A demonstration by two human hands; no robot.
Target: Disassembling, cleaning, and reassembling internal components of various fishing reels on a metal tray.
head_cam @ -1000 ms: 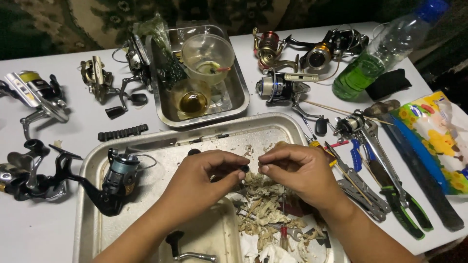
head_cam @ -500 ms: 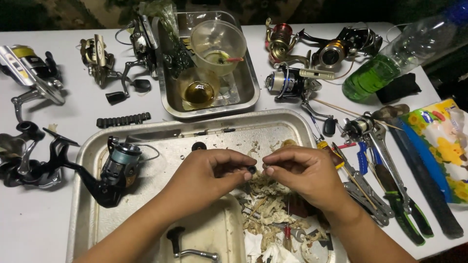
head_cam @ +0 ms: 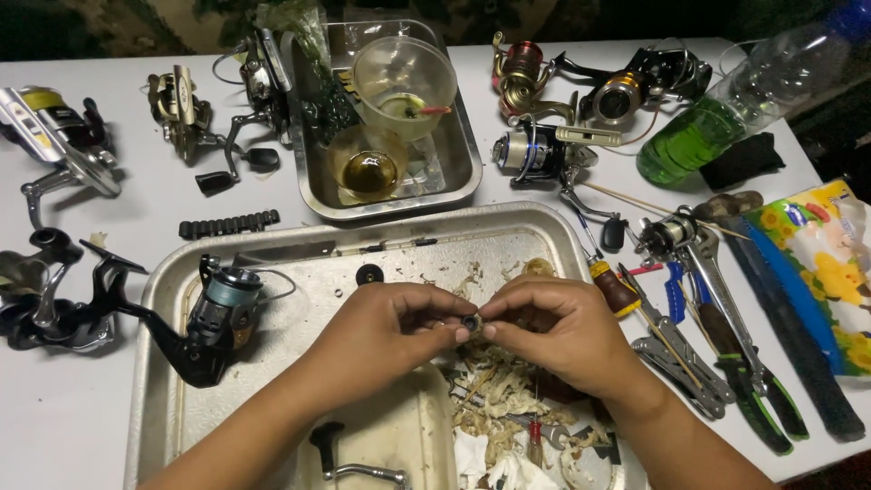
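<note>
Fingertips of both hands met over the large metal tray [head_cam: 363, 249] on the white counter [head_cam: 73, 426], the left hand [head_cam: 386, 331] and right hand [head_cam: 553, 331] pinching one small dark ring-shaped part [head_cam: 471, 322] between them. Its hole seemed to face up toward the camera (too small to be sure of any long axis). A dark fishing reel [head_cam: 213, 313] lay in the tray, left of the hands.
</note>
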